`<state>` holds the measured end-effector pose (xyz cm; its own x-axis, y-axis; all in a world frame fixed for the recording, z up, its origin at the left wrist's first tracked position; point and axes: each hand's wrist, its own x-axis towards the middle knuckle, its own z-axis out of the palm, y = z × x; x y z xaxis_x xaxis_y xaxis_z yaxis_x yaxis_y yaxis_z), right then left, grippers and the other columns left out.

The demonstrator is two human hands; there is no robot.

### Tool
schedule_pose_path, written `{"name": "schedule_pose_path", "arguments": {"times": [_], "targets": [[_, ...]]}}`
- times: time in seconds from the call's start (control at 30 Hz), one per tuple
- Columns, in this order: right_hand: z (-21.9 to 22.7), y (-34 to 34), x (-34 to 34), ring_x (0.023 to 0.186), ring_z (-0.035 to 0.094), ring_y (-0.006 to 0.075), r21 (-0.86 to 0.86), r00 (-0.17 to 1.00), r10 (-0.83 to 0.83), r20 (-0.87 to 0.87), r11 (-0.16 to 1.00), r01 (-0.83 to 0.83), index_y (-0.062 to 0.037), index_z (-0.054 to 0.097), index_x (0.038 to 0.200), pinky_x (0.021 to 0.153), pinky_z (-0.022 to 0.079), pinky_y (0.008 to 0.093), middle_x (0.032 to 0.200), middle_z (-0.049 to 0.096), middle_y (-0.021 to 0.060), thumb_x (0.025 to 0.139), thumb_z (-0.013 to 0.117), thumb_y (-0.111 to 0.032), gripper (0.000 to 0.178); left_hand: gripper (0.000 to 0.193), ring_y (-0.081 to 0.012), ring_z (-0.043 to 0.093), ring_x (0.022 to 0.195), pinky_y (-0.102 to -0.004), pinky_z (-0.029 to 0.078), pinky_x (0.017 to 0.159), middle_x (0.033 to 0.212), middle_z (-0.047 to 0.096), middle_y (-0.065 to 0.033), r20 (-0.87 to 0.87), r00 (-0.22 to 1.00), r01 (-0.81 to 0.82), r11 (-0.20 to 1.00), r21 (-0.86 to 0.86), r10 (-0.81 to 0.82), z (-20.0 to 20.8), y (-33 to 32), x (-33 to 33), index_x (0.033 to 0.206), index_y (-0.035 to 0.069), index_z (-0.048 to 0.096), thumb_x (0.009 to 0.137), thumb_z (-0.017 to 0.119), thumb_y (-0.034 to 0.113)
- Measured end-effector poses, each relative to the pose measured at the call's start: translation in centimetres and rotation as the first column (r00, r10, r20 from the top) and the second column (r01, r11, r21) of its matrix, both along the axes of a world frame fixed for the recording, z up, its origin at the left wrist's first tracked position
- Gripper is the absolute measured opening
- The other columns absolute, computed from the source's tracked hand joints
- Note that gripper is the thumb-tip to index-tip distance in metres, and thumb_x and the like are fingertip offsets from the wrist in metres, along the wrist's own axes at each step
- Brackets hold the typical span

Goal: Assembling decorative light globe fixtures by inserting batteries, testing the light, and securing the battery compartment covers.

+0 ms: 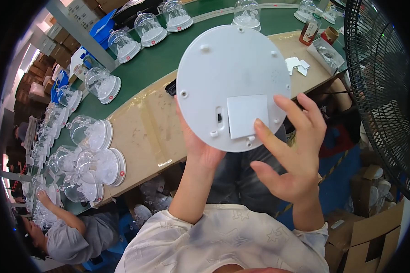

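The left hand (201, 146) is holding the round white base (232, 68) above the bench's (139, 125) near edge, seemingly keeping its underside reachable; the right hand (300, 154) is spreading wide, index fingertip touching the square white panel (247, 113). Clear domes (97, 81) are standing left.

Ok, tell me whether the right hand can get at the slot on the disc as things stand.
Probably yes: the right hand has a fingertip at the square, just beside the slot, which nothing covers. The left hand, mostly behind the disc, is clear of it.
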<state>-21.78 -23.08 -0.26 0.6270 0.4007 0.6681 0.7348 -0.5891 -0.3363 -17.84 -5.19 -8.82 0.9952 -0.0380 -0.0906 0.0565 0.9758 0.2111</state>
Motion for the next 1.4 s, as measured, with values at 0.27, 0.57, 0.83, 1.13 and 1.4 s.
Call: {"name": "schedule_pose_path", "arguments": {"times": [0.27,0.57,0.83,1.13,1.4], "targets": [[-1.6,1.1,0.1,0.128,0.046,0.0413,-0.133,0.990,0.050,-0.129,0.989,-0.067,0.0107,0.052,0.128,0.104,0.035,0.0499,0.143,0.044,0.0237,0.066,0.079,-0.015,0.072,0.083,-0.0296,0.040,0.133,-0.0459,0.034,0.112,0.145,0.041,-0.0109,0.082,0.992,-0.100,0.993,0.068,0.095,1.8,0.5,0.7,0.145,0.007,0.034,0.089,0.052,0.066],[-6.1,1.0,2.2,0.138,0.037,0.0362,0.133,0.895,0.221,-0.386,0.974,-0.183,0.0076,0.034,0.143,0.112,0.030,0.0428,0.152,0.030,0.0241,0.074,0.078,-0.014,0.084,0.078,-0.0308,0.037,0.135,-0.0538,0.036,0.107,0.145,0.039,-0.0135,0.115,0.948,-0.315,0.921,0.228,0.296,0.5,1.3,1.3,0.146,0.016,0.030,0.088,0.060,0.059],[-9.2,2.5,3.7,0.136,0.039,0.0267,0.905,0.752,0.589,-0.296,0.425,0.023,-0.0004,0.017,0.151,0.111,0.031,0.0413,0.150,0.033,0.0170,0.094,0.055,-0.051,0.086,0.103,-0.0324,0.032,0.137,-0.0505,0.035,0.107,0.147,0.028,-0.0200,0.326,0.824,-0.564,0.615,0.551,0.464,1.3,0.1,0.6,0.151,0.013,0.011,0.078,0.081,0.030],[-14.0,2.3,5.7,0.133,0.043,0.0231,0.889,0.724,0.648,-0.238,-0.156,0.431,-0.0059,0.037,0.145,0.110,0.036,0.0400,0.143,0.045,0.0102,0.103,0.041,-0.030,0.048,0.133,-0.0330,0.026,0.142,-0.0469,0.024,0.115,0.153,0.023,-0.0206,0.747,0.662,-0.749,-0.014,0.663,-0.062,0.9,-1.5,-1.4,0.151,0.001,0.008,0.056,0.094,0.038],[-15.1,-0.6,3.9,0.122,0.052,0.0270,0.790,0.577,0.792,-0.198,-0.220,0.572,-0.0076,0.049,0.136,0.105,0.041,0.0423,0.136,0.053,0.0101,0.100,0.041,-0.042,0.051,0.083,-0.0347,0.027,0.143,-0.0466,0.022,0.115,0.151,0.030,-0.0229,0.522,0.708,-0.626,-0.081,0.776,-0.475,-1.3,0.2,-0.2,0.148,-0.002,0.027,0.086,0.065,0.037]]}}
